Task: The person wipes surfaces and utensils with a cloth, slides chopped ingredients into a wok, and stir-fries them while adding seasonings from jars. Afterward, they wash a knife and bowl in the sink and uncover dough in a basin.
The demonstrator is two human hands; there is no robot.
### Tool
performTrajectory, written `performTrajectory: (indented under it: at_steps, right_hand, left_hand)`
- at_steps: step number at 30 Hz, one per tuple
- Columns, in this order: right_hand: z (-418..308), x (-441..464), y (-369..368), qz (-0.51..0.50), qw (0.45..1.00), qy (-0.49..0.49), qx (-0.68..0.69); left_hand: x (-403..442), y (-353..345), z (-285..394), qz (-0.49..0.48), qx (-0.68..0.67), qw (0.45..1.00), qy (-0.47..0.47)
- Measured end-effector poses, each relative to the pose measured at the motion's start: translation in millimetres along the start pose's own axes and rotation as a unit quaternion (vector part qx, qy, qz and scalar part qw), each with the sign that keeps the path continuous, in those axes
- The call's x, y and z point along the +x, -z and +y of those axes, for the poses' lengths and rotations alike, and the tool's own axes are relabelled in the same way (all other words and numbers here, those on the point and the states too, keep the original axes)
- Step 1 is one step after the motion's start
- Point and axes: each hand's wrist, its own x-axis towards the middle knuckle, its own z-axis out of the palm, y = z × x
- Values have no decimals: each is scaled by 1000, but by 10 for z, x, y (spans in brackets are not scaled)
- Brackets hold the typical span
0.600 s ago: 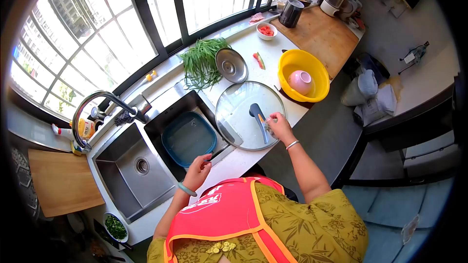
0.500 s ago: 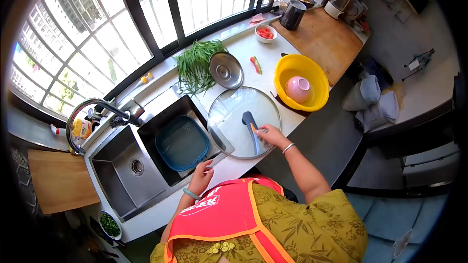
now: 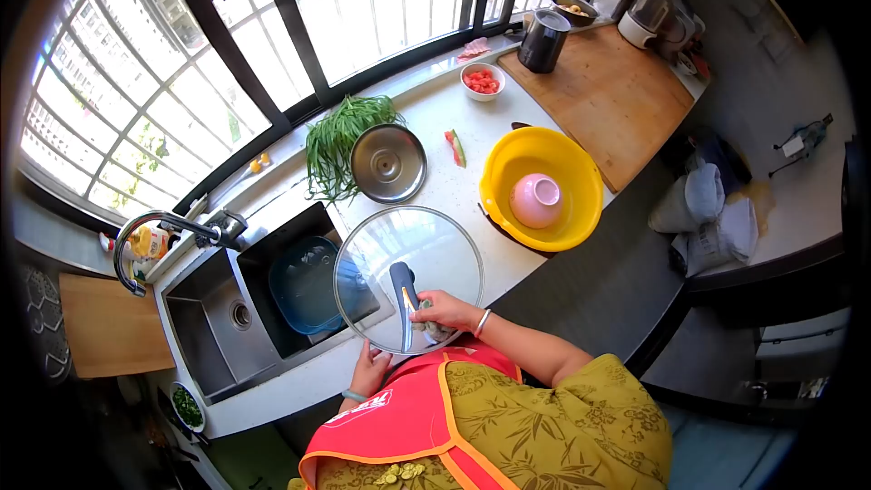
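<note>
A large glass pot lid with a metal rim is held over the counter's front edge, its left side overlapping the sink. My right hand is closed on its dark upright handle. At the lid's lower-left rim, my left hand appears to pinch the edge, though its fingertips are partly hidden. Something greyish shows under my right hand, too unclear to name. Just beyond the lid lies a round steel lid. A blue basin sits in the right sink bowl, partly seen through the glass.
On the counter stand a yellow basin with a pink bowl inside, green chives, a melon rind and a bowl of red chunks. A faucet arches over the sink. A cutting board lies at the right.
The glass lid has come up off the counter and moved toward my body, carried by my right hand. My left hand has shifted to the lid's rim.
</note>
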Motion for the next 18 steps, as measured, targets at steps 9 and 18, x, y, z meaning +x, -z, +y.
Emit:
performTrajectory:
  at_steps: [9,18]
  right_hand:
    - [-430,-803,-16,103,986,123,38]
    - [-765,-1329,1185,254,935,215,119]
  left_hand:
    - [-455,-203,658,-136,46,970,-198]
    - [-491,-606,952,-150,60,951,-264]
